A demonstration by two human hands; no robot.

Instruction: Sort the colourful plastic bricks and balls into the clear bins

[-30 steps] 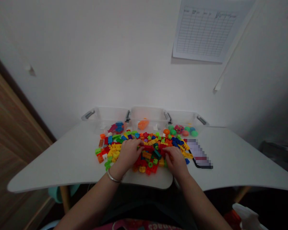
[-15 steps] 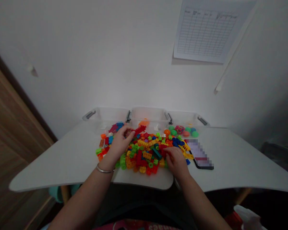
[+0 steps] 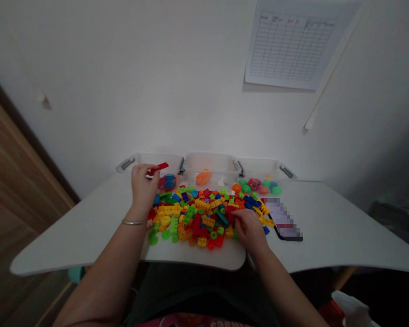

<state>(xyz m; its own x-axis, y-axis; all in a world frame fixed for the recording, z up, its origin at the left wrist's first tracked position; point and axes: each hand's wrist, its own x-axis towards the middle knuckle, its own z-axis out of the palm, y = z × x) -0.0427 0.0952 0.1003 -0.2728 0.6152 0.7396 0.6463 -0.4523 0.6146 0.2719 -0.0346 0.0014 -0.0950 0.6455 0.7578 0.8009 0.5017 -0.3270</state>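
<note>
My left hand (image 3: 143, 184) is raised at the left clear bin (image 3: 141, 159), thumb and fingers pinching a long red toy piece (image 3: 162, 166). Under that piece, red and blue pieces (image 3: 169, 181) show through the bin's wall. At the right side of a heap of toy building bricks (image 3: 191, 213), my right hand (image 3: 251, 229) rests low with its fingers closed on a red brick (image 3: 231, 210). The fingers partly cover that brick. Yellow, green, orange, red and blue bricks make up the heap.
An orange piece (image 3: 203, 177) sits in the middle clear bin (image 3: 211, 156). The right bin (image 3: 259, 162) holds several coloured balls (image 3: 254, 184). A phone (image 3: 283, 220) lies right of the heap on the white table (image 3: 334, 227). Behind the bins rises a wall with a printed sheet (image 3: 293, 45).
My left hand has moved left and up from above the heap to the left bin, carrying the red piece. The right hand stays almost where it was.
</note>
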